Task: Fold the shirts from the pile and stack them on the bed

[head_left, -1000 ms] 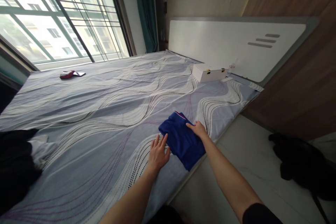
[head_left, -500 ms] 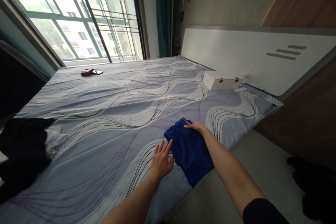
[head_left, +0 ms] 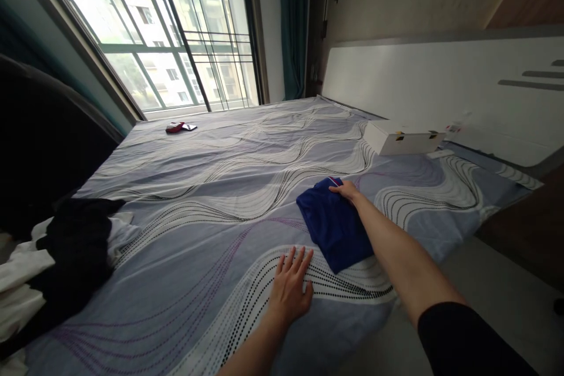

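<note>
One blue cloth [head_left: 339,235], far edge pinched by right hand [head_left: 349,190]; left hand [head_left: 289,291] spread open near cloth's seven o'clock. Box [head_left: 412,143] at cloth's one o'clock.

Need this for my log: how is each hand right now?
Left hand: open, holding nothing, over the bedsheet.
Right hand: closed on the blue garment.

Garment [head_left: 332,229] on bed [head_left: 194,270]; box [head_left: 408,142] beyond it, rightward, before headboard [head_left: 418,79]. Clothes [head_left: 79,252] at left. Window [head_left: 215,41] behind bed, curtain [head_left: 294,23] right of it.
</note>
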Demonstrator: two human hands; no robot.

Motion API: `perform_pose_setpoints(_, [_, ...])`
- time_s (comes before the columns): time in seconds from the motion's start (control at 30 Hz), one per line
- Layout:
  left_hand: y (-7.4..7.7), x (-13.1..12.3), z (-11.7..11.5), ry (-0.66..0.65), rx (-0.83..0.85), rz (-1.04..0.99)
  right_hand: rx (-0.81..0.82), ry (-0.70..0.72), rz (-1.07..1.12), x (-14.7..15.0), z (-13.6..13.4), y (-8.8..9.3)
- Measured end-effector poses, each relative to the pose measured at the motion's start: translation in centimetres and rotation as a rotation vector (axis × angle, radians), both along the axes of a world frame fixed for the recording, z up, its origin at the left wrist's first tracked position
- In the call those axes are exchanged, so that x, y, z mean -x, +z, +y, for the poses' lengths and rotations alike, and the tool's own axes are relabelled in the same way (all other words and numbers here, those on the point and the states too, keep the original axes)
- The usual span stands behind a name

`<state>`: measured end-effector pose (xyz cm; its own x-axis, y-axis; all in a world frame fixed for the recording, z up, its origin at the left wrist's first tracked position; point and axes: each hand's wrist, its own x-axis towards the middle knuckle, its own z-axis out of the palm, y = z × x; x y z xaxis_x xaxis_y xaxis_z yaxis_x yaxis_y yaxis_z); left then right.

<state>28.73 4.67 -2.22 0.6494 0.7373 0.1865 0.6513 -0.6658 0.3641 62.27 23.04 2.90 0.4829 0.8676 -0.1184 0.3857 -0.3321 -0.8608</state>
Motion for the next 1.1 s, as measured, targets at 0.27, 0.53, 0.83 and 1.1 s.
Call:
perform_pose_setpoints(0.27, [-0.1, -0.1, 0.1, 0.005, 0.020, 0.009, 0.087, 0.152, -0.633, 10.5, 3.2, -2.4])
perform_pose_setpoints(0.53, [-0.6, -0.3, 0.2, 0.010, -0.040, 0.003, 0.095, 0.356, -0.769, 17.1, -1.7, -4.3])
perform_pose_setpoints(0.83, [-0.8, -0.3, 0.2, 0.018, -0.054, -0.015, 0.111, 0.285, -0.716, 11.7, -6.3, -2.2])
perform_pose_setpoints(1.1, [-0.7, -0.4, 0.2, 0.030, -0.037, 0.006, 0.302, 0.085, -0.822, 9.5, -8.9, -3.7])
